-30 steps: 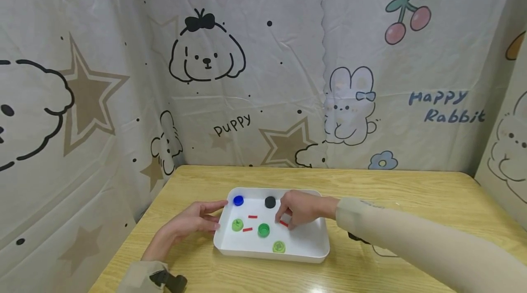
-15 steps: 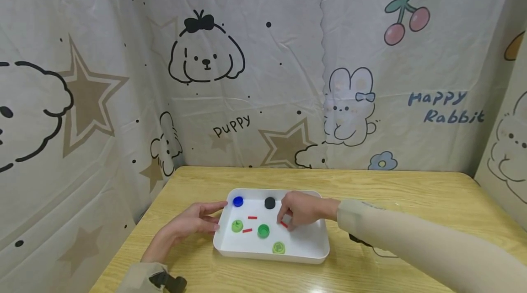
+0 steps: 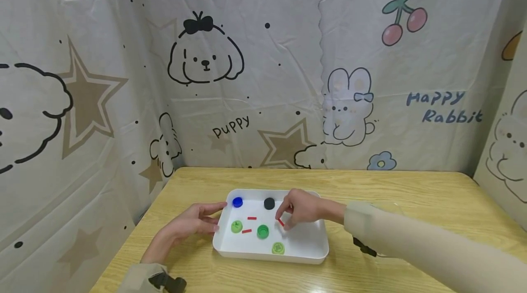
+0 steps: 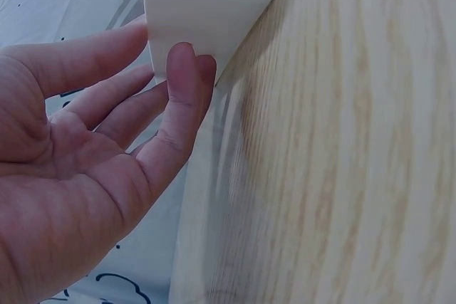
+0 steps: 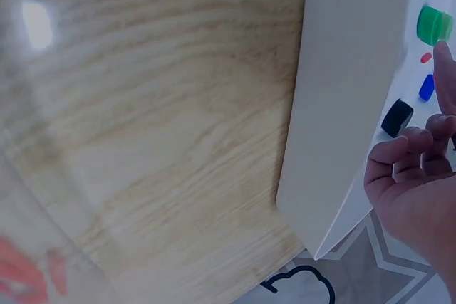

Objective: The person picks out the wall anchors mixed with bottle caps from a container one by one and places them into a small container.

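Observation:
My right hand (image 3: 299, 207) is over the right half of a white tray (image 3: 306, 257), pinching a short red strip (image 3: 281, 222) between thumb and index finger. The strip is tilted, its ends at the two fingertips. At the tray's left wall, my left hand (image 3: 191, 221) touches the outer side with its fingertips, fingers fairly straight; the left wrist view shows this hand (image 4: 100, 147) against the wall. In the tray lie a blue cap (image 3: 237, 202), a black cap (image 3: 269, 203), a green cap (image 3: 262, 231) and two light green caps (image 3: 236, 226). Two more red strips (image 3: 252, 218) lie among them.
The tray stands on a wood-grain table (image 3: 197, 274). Right of it, partly behind the right sleeve (image 3: 411, 238), is a clear container (image 5: 64, 247) with red pieces in it. A printed curtain (image 3: 255, 78) hangs behind and to the left.
My right hand has risen slightly and drawn back a little, and the red strip between its fingertips has turned steeper. My left hand keeps its place at the tray wall.

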### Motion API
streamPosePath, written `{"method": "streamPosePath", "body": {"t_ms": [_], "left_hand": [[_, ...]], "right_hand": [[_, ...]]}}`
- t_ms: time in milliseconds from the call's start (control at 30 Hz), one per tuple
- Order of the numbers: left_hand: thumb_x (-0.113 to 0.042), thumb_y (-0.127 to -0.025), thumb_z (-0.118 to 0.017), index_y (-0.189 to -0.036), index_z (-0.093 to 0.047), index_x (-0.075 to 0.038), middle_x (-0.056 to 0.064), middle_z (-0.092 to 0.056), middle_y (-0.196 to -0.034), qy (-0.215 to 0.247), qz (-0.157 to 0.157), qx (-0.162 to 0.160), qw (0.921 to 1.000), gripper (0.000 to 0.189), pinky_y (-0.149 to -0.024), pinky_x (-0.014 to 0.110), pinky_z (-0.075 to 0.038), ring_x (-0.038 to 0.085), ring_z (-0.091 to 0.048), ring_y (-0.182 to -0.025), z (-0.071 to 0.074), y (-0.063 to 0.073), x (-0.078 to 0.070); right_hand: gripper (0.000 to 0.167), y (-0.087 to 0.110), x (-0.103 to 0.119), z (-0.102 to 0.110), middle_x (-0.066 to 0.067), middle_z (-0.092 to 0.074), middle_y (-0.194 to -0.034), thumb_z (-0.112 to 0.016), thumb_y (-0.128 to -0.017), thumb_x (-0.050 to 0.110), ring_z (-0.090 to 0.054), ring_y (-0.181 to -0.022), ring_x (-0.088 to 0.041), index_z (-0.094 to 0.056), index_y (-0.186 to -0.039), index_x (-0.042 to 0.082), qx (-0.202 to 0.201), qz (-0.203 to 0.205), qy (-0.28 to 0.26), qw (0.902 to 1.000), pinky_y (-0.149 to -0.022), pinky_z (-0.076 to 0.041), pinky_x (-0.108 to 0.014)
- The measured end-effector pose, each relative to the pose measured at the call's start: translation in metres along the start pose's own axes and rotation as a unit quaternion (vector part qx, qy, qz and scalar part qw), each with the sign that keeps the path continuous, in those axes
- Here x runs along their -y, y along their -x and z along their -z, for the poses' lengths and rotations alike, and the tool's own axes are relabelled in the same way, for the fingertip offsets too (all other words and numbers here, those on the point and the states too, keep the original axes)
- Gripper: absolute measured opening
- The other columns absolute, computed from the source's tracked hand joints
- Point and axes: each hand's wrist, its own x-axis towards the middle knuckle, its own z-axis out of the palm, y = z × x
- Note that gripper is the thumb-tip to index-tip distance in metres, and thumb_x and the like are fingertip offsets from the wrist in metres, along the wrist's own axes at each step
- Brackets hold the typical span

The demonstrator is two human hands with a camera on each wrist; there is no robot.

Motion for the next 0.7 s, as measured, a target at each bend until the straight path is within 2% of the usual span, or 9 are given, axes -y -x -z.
{"method": "streamPosePath", "body": {"t_ms": [333, 700], "left_hand": [[0.003, -0.092, -0.073, -0.158, -0.04, 0.005, 0.032, -0.038, -0.16, -0.006, 0.003, -0.006, 1.0, 0.074, -0.097, 0.044, -0.058, 0.047, -0.052, -0.137, 0.001, -0.001, 0.002], [0.004, -0.092, -0.072, -0.159, -0.038, 0.007, 0.031, -0.037, -0.161, 0.012, 0.002, -0.004, 0.9999, 0.075, -0.098, 0.044, -0.058, 0.045, -0.053, -0.137, 0.002, 0.0, 0.003]], "right_hand": [[0.023, 0.014, 0.008, -0.004, 0.004, -0.039, -0.065, -0.089, -0.079, 0.0, -0.036, -0.064, -0.011, -0.084, -0.102, 0.003, -0.04, -0.047, -0.104, 0.9926, -0.058, -0.031, -0.023], [0.026, 0.029, 0.018, -0.002, 0.002, -0.038, -0.067, -0.09, -0.081, 0.005, -0.037, -0.068, -0.014, -0.084, -0.106, 0.005, -0.077, -0.081, -0.157, 0.9813, -0.061, -0.031, -0.025]]}}
